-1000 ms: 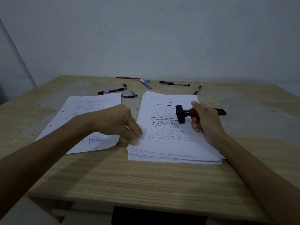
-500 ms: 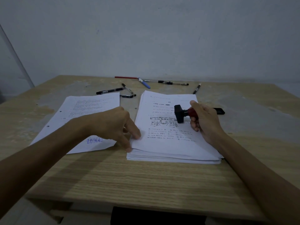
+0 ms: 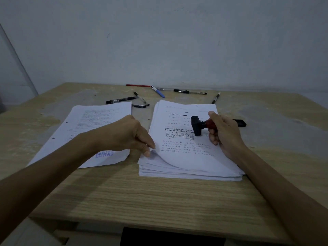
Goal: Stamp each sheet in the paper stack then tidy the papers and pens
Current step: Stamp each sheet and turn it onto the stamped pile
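Observation:
A thick paper stack [image 3: 179, 166] lies on the wooden table [image 3: 159, 201] right of centre. My left hand [image 3: 131, 137] pinches the near left corner of the top sheet [image 3: 177, 144] and lifts it into a curl. My right hand [image 3: 223, 132] rests on the stack and grips the red handle of a black stamp [image 3: 197, 125], held sideways above the printed page. A stamped sheet [image 3: 88, 125] with a blue mark lies to the left, partly under my left forearm. Several pens [image 3: 122, 99] are scattered at the back of the table.
A black flat object [image 3: 240, 122] lies just behind my right hand, beside the stack. A blue-capped pen [image 3: 158, 92], a red pen [image 3: 138, 85] and a black pen [image 3: 215, 98] lie near the wall. The table's near edge runs across the bottom of the view.
My left hand has pinched the near left corner of the top sheet and raised it off the stack. My right hand with the stamp has stayed in place.

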